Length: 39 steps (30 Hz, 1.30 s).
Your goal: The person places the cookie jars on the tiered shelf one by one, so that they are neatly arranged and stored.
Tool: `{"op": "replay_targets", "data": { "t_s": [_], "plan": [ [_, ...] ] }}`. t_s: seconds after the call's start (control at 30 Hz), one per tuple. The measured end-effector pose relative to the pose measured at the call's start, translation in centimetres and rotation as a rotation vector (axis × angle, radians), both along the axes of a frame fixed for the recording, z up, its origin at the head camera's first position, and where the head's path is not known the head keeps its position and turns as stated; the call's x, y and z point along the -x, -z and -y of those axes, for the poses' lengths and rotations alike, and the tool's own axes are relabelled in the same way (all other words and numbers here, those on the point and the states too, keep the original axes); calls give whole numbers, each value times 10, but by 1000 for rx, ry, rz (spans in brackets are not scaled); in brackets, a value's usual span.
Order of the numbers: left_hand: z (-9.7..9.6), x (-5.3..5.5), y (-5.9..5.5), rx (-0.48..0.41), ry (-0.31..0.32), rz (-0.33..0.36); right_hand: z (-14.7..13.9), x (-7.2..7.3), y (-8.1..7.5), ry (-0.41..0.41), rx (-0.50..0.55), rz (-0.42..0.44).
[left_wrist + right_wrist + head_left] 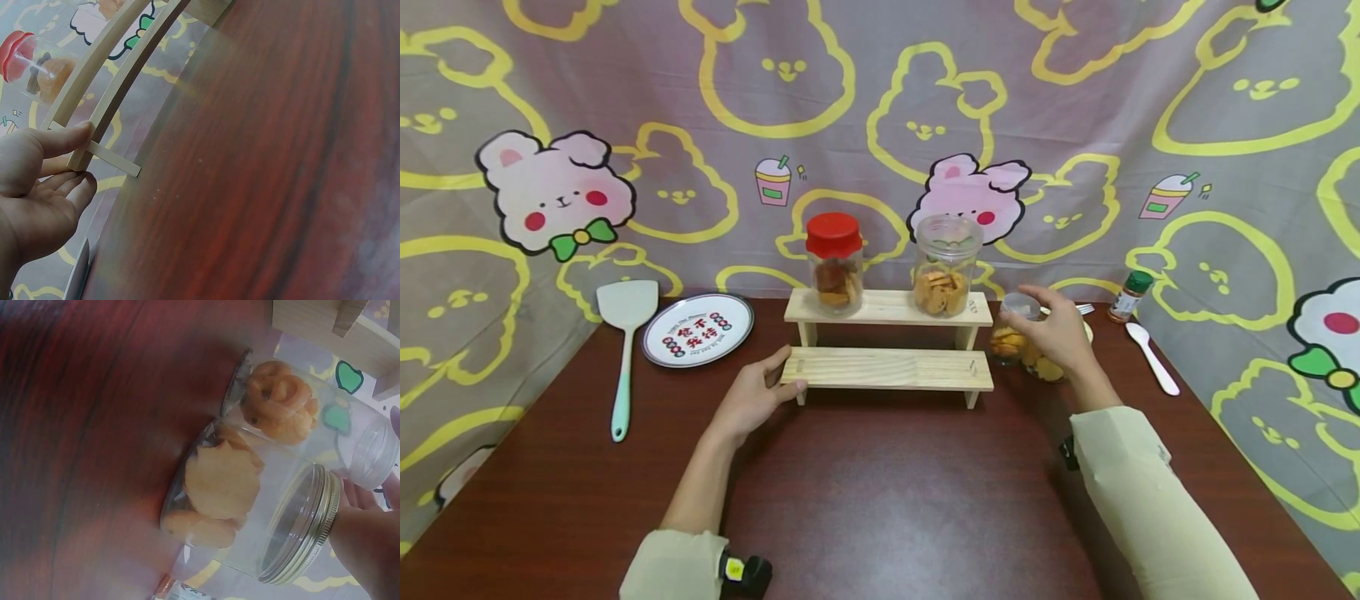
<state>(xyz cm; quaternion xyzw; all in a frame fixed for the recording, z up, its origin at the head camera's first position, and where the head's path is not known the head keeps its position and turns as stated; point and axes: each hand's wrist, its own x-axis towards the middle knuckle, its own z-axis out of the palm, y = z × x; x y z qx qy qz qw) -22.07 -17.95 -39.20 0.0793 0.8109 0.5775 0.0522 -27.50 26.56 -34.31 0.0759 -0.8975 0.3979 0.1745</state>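
With thumb and fingers, my left hand (751, 402) grips the left end of the lower step of a two-step wooden rack (887, 368). My right hand (1063, 333) holds the top of a small clear-lidded jar (1009, 340) of cookies, to the right of the rack. Close beside it stands a gold-lidded jar (222, 481) with flat cookies, partly hidden by the right hand in the head view. On the upper step stand a red-lidded jar (835, 271) on the left and a larger clear jar (946, 271) on the right, both with cookies inside.
A pale spatula (625, 333) and a white plate (698, 331) with red characters lie at the left. At the right are a green-capped spice bottle (1129, 297), a white spoon (1152, 358) and a partly hidden fork (1084, 309). A patterned curtain hangs behind the table (910, 500).
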Motion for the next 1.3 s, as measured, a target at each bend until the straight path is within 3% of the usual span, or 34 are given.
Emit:
{"op": "replay_targets", "data": {
  "t_s": [0.37, 0.8, 1.3],
  "plan": [
    [0, 0, 0, 1, -1, -3, 0, -1, 0, 10, -24, 17],
    [0, 0, 1, 9, -2, -2, -1, -1, 6, 67, -21, -78],
    [0, 0, -1, 4, -4, 2, -1, -13, -14, 56, 21, -134]
  ]
}}
